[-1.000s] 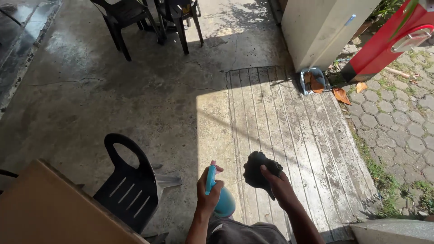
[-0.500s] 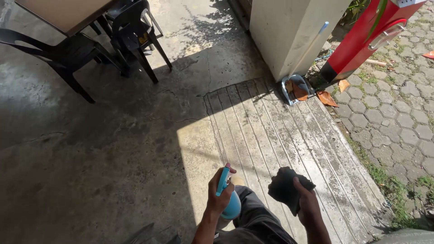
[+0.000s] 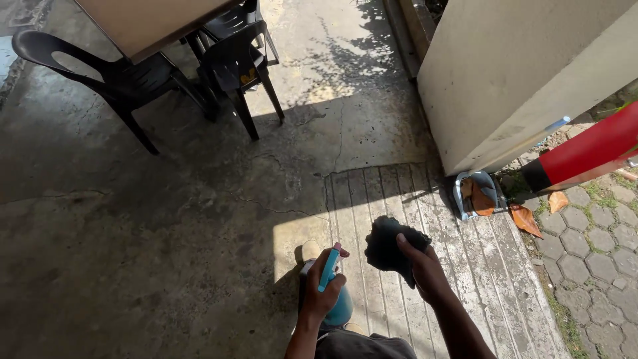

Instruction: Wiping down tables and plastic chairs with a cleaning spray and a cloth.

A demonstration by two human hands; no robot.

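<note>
Spray bottle (image 3: pixel 332 292), dark cloth (image 3: pixel 392 247) — chairs (image 3: pixel 166 66) now nearer

We see two black chairs (image 3: pixel 126 76) beside a table (image 3: pixel 149 20), a big wall (image 3: pixel 512 73), a blue dustpan (image 3: pixel 475 195) with dry leaves (image 3: pixel 525 219), and a red pole (image 3: pixel 585 156).

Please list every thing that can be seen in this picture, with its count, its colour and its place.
spray bottle: 1, blue, in the left hand
cloth: 1, black, in the right hand
chairs: 2, black, top left, by a table
table: 1, tan, top edge
dustpan: 1, pale blue, holding dry leaves, at the wall corner
wall: 1, cream, upper right
post: 1, red and black, right edge
ramp: 1, grey, grooved, centre
left hand: 1, bottom centre
right hand: 1, bottom centre
</note>
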